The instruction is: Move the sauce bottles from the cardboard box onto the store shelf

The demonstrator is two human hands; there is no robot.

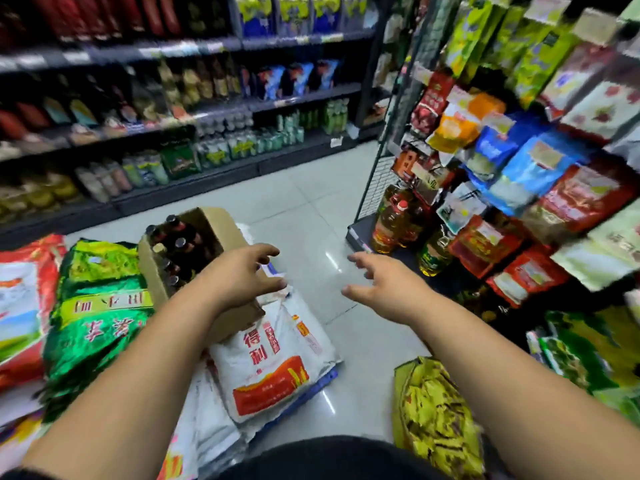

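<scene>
Sacks (100, 306) crowd the cardboard box (221, 223); left hand (239, 275) and right hand (388, 289) grips spread, empty.

One cardboard box (227, 226), roughly six sauce bottles (180, 242) visible inside

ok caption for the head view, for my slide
Open left hand and right hand reach out near a cardboard box of sauce bottles resting on sacks.

Head-worn, wide-angle: looks forward and down onto the tiled floor (311, 216), close above the cardboard box (221, 226).
</scene>
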